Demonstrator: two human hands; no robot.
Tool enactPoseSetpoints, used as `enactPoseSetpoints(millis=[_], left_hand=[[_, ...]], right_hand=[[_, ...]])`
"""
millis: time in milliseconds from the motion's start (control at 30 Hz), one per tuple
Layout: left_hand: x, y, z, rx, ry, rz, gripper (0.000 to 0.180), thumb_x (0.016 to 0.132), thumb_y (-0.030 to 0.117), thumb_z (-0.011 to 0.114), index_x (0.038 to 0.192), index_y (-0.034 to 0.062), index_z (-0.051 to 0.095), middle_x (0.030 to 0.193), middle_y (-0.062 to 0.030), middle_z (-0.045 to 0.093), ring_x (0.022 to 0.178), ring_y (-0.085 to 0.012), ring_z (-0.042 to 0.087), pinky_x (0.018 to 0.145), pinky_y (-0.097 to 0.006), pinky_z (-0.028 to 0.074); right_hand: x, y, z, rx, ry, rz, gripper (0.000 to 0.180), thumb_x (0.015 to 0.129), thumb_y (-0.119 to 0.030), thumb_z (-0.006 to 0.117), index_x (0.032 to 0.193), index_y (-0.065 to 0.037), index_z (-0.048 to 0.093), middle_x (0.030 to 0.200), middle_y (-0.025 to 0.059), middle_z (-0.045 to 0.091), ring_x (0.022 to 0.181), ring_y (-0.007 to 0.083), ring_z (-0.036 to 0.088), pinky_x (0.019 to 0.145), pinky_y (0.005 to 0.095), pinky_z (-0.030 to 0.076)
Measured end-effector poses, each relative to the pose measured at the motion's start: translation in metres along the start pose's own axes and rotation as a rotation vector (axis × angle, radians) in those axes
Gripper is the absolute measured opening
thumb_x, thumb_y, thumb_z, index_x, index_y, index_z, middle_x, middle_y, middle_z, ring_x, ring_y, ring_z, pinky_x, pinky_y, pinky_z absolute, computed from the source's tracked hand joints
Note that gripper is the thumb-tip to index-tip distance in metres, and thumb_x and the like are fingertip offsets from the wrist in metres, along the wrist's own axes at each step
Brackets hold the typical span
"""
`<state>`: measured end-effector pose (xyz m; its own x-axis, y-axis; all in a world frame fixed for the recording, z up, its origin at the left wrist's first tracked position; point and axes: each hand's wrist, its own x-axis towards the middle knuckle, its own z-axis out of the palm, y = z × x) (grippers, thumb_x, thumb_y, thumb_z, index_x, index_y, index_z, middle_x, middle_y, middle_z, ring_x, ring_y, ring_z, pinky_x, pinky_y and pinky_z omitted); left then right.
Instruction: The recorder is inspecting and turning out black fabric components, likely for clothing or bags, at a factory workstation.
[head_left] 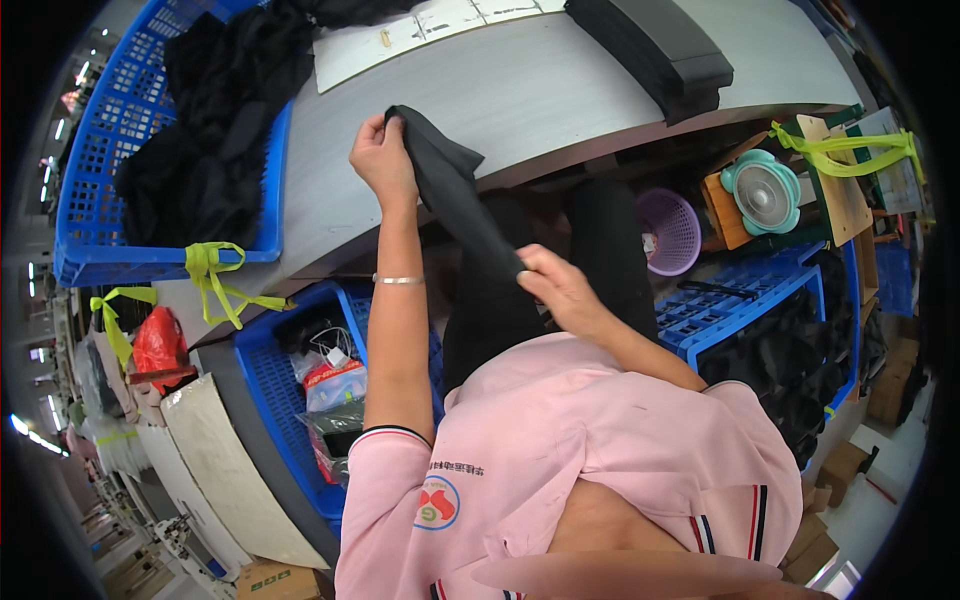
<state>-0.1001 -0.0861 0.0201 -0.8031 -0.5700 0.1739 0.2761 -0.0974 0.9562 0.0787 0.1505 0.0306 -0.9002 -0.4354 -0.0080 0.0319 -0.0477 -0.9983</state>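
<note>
Left hand [385, 160] pinches upper end of black fabric strip [447, 185], right hand [560, 288] grips lower end — blue basket [276, 195] of dark cloth [190, 180] off left.

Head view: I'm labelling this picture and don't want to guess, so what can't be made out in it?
All in the head view:
- Black cloth, lower end: covered by the right hand, blending into the dark trousers.
- Blue basket, upper left: floor hidden under heaped black fabric.
- White board: cut off by the upper edge.
</note>
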Motion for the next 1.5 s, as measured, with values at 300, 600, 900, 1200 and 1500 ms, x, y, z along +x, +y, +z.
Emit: enactPoseSetpoints(millis=[300,600,900,1200,1500], left_hand=[[-0.095,0.051,0.026,-0.009,-0.272,-0.124,0.017,0.084,-0.008,0.065,0.101,-0.0031,0.066,0.093,-0.0032,0.068,0.083,-0.0076,0.063,0.076,-0.022,0.05],[-0.116,0.065,-0.012,-0.072,-0.527,-0.319,0.024,0.097,0.015,0.056,0.111,-0.0029,0.064,0.095,-0.0066,0.067,0.085,-0.0099,0.063,0.075,-0.023,0.05],[-0.139,0.048,-0.03,-0.49,-0.641,-0.9,0.023,0.101,0.024,0.057,0.105,0.004,0.068,0.1,-0.0032,0.069,0.094,-0.0122,0.065,0.084,-0.029,0.054],[-0.208,-0.016,0.008,-0.286,-1.275,-0.567,0.024,0.096,0.015,0.066,0.114,0.0004,0.07,0.116,-0.0079,0.071,0.099,-0.0169,0.065,0.081,-0.031,0.055],[-0.227,-0.015,-0.003,-0.387,-1.05,-0.696,0.027,0.098,0.017,0.063,0.12,0.0006,0.065,0.121,-0.0086,0.068,0.103,-0.0184,0.064,0.086,-0.032,0.054]], right_hand=[[0.048,-0.002,-0.028,-0.78,0.595,-0.358,0.073,0.084,-0.021,0.077,0.144,-0.001,0.04,0.154,0.0279,0.033,0.139,0.0432,0.039,0.113,0.0466,0.034],[0.066,-0.025,-0.06,0.576,0.093,0.224,0.031,0.092,0.001,0.05,0.119,0.003,0.065,0.112,0.0097,0.071,0.1,0.0151,0.069,0.091,0.0286,0.055],[0.072,-0.035,-0.048,0.347,0.166,0.212,0.02,0.096,-0.022,0.07,0.087,-0.005,0.068,0.079,-0.0037,0.063,0.07,0.0036,0.055,0.062,0.0224,0.045],[0.079,0.053,0.0,-0.092,-0.174,0.311,0.029,0.101,-0.024,0.062,0.077,-0.009,0.055,0.067,-0.0023,0.047,0.061,0.0066,0.045,0.056,0.028,0.038],[0.049,0.088,-0.018,0.034,-0.221,0.398,0.024,0.102,-0.024,0.058,0.114,-0.004,0.051,0.105,0.0042,0.054,0.094,0.0156,0.054,0.081,0.0341,0.044]])
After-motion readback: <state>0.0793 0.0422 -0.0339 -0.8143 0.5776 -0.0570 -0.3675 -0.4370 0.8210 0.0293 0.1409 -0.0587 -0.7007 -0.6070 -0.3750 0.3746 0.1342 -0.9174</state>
